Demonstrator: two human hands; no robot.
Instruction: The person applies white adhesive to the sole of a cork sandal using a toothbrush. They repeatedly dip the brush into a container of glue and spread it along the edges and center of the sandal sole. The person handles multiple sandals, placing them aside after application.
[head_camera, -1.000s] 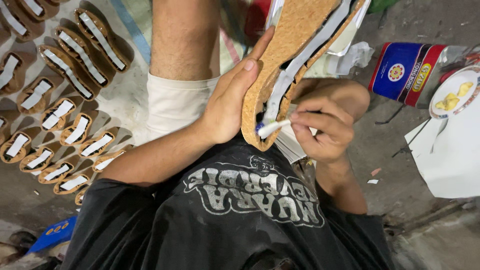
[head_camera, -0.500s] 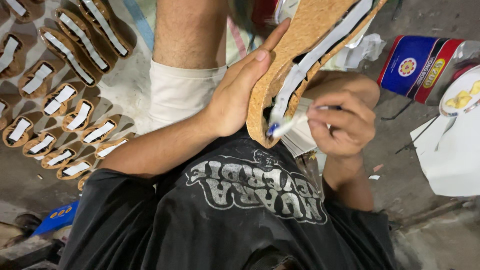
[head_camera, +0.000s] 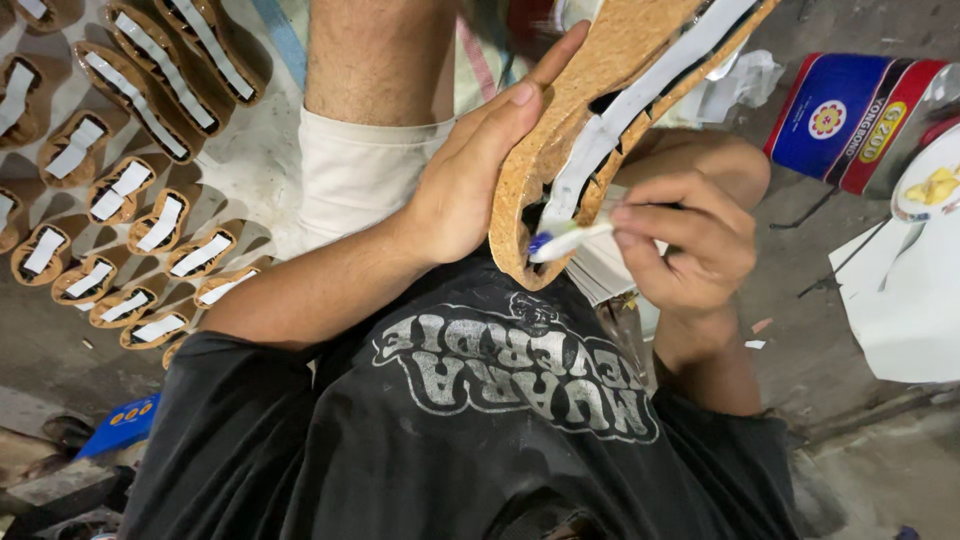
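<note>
I see the cork sole (head_camera: 610, 60) held tilted above the lap — my left hand (head_camera: 470, 180) is clamped along its left edge. Just right of the sole, my right hand (head_camera: 690, 240) pinches a small brush (head_camera: 565, 240), its tip touching the sole's lower end. More soles (head_camera: 130, 190) lie on the floor, well left of it.

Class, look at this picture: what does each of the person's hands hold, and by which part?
Left hand grips the cork sole along its side edge; right hand pinches a small brush by its handle.
</note>
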